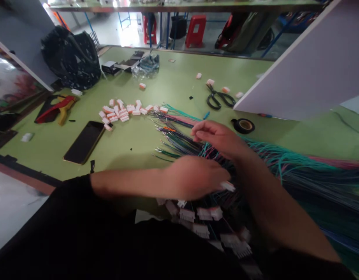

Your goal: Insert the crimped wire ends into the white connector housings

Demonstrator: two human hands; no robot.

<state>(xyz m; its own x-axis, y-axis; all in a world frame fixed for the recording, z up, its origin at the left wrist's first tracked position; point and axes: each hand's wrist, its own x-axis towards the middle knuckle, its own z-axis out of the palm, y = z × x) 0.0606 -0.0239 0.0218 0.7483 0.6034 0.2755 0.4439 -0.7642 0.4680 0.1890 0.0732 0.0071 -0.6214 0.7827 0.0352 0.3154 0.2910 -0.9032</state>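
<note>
My left hand (197, 177) is closed and blurred, with a white connector (227, 186) at its fingertips. Above and to its right, my right hand (217, 136) curls over a spread of thin wires (176, 140) with bare metal ends; what its fingers hold, if anything, is hidden. Teal, pink and dark wires (281, 155) run off to the right beneath my right forearm. Several white connectors (201, 230) lie below my hands near my lap. On the green table, a pile of white and orange connectors (118, 111) sits beyond the wire ends.
A phone (84, 142) and red-yellow pliers (58, 109) lie at the left. Black scissors (219, 97) and a roll of black tape (244, 125) are beyond my right hand. A dark bag (73, 58) stands back left; a white panel (302, 66) rises at the right.
</note>
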